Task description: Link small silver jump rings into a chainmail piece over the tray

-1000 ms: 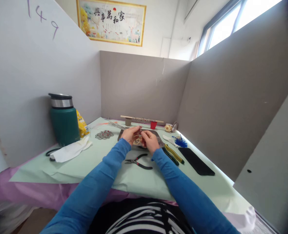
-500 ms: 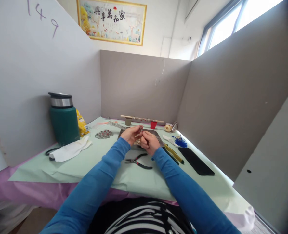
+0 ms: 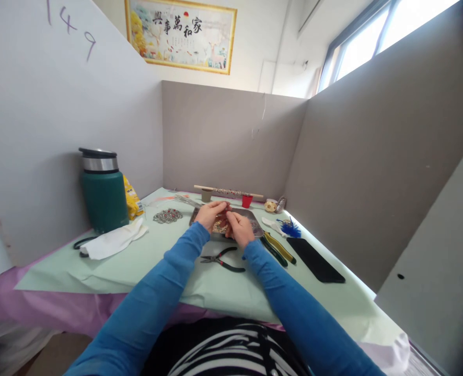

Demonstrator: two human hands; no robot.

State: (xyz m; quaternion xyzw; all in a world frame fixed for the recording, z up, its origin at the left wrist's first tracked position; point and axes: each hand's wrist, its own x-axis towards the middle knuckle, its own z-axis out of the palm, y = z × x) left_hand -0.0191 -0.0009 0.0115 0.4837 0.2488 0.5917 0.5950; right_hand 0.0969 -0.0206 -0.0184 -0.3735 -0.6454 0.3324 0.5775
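Above a metal tray (image 3: 257,225) of small gold-coloured pieces (image 3: 219,226), my two hands meet, fingertips close together. The fingers of my left hand (image 3: 211,214) are pinched on something too small to make out. My right hand (image 3: 239,227) is also closed at the thumb and forefinger, and what it holds is hidden. Black-handled pliers (image 3: 223,259) lie with handles spread on the green cloth in front of the tray. Yellow-and-green-handled pliers (image 3: 279,247) rest at the tray's right side.
To the left stand a green bottle (image 3: 104,201), a white cloth (image 3: 116,241) and a heap of chain (image 3: 168,215). Behind the tray, a beaded stick (image 3: 229,192) lies across an olive cup (image 3: 206,195) and a red cup (image 3: 247,201). A black phone-like slab (image 3: 315,259) lies right.
The fingers of my right hand have loosened from a tighter fist and shifted slightly, showing more of the tray. My left hand has barely moved.
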